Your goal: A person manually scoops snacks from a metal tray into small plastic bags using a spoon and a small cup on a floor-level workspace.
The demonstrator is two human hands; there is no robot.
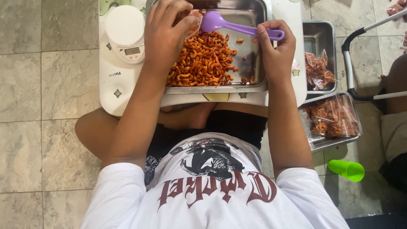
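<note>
— Biggest first? Small white table (280, 91) across the upper middle of the frame, pulled over the lap so everything sits within arm's reach. One of those.

— And on it? One large steel tray (254, 17) at top centre, deep enough to keep the heap of orange-red curled snacks (203, 61) from spilling. Too many pieces to count.

— To the right? Two smaller steel trays on the floor: one (320, 29) at upper right with a single filled clear bag (316, 68), another (326, 142) below it with filled bags (333, 116) laid flat, number hard to tell.

— Scale? One white round scale (125, 32) at upper left, beside the big tray, handy for weighing.

— Hands? Left hand (165, 36) at top centre, fingers curled closed around a small clear bag (193, 21), holding its mouth up toward the spoon. Right hand (275, 51) just right of it, fingers pinched on the handle of one purple spoon (229, 24), bowl tipped at the bag over the heap.

— Smallest? One green cup (347, 169) lying on its side, lower right.
</note>
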